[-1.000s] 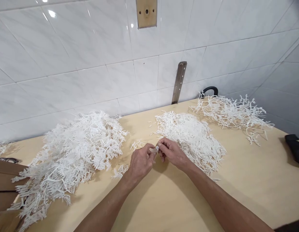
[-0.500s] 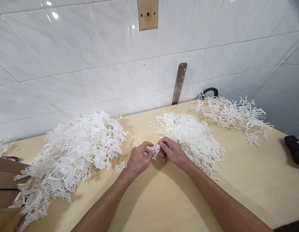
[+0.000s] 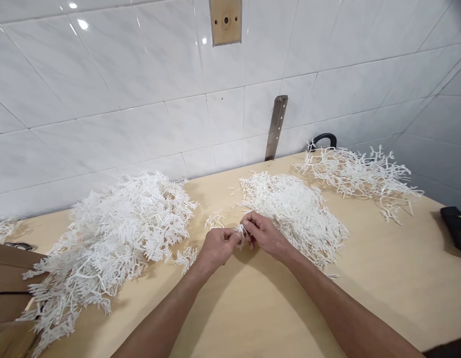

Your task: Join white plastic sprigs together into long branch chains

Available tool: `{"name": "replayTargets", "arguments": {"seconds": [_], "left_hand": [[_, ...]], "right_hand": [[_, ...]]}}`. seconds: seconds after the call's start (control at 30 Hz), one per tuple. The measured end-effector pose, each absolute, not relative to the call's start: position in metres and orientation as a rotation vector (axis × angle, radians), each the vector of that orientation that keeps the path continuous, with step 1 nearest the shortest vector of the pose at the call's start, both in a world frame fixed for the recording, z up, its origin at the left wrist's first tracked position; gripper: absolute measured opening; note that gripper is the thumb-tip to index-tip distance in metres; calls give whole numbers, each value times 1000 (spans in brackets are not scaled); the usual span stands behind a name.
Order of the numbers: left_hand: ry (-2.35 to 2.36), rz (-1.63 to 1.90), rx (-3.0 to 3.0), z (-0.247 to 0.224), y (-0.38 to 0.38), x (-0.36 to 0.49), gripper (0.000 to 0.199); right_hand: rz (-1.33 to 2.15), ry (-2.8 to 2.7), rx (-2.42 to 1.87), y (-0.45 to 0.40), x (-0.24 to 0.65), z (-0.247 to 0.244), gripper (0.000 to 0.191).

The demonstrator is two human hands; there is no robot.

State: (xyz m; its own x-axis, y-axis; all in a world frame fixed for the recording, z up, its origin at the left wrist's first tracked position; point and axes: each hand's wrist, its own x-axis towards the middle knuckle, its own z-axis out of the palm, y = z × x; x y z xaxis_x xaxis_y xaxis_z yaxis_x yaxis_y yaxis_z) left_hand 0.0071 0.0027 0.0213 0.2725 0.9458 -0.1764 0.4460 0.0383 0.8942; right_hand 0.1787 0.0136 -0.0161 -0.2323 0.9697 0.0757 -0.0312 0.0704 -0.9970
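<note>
Between my two hands is a small white branched plastic piece (image 3: 240, 229), like a moulding sprue with thin prongs. My left hand (image 3: 218, 247) pinches its left side with thumb and index finger. My right hand (image 3: 263, 233) is closed on the other side, fingertips nearly meeting the left ones and partly hiding the piece. Just behind my right hand lies a heap of short thin white plastic sticks (image 3: 293, 211). To the left spreads a larger pile of many-pronged white sprues (image 3: 129, 223), with a few loose white pieces (image 3: 186, 257) near my left wrist.
Bare white branching runners (image 3: 353, 174) are heaped at the back right, before a black curved handle (image 3: 324, 139). A metal strip (image 3: 277, 128) leans on the tiled wall. A black object (image 3: 456, 226) sits far right, a cardboard box (image 3: 14, 278) at the left edge.
My left fingers have come down from being raised and apart, and now pinch the white piece. My right hand has hardly moved. The piles look the same.
</note>
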Motion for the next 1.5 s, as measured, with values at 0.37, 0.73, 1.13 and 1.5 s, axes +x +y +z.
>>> {"name": "replayTargets", "arguments": {"seconds": [0.37, 0.73, 1.13, 1.5], "left_hand": [[1308, 759, 1039, 29, -2, 17, 34], [1565, 947, 1371, 14, 0, 15, 18], [1462, 1049, 1704, 2, 1, 11, 22], [1336, 876, 1689, 14, 7, 6, 26]], "right_hand": [[1295, -1447, -1003, 11, 180, -8, 28], [1157, -1510, -1193, 12, 180, -13, 24], [1278, -1391, -1185, 16, 183, -16, 18], [1166, -1472, -1191, 9, 180, -4, 18]]}}
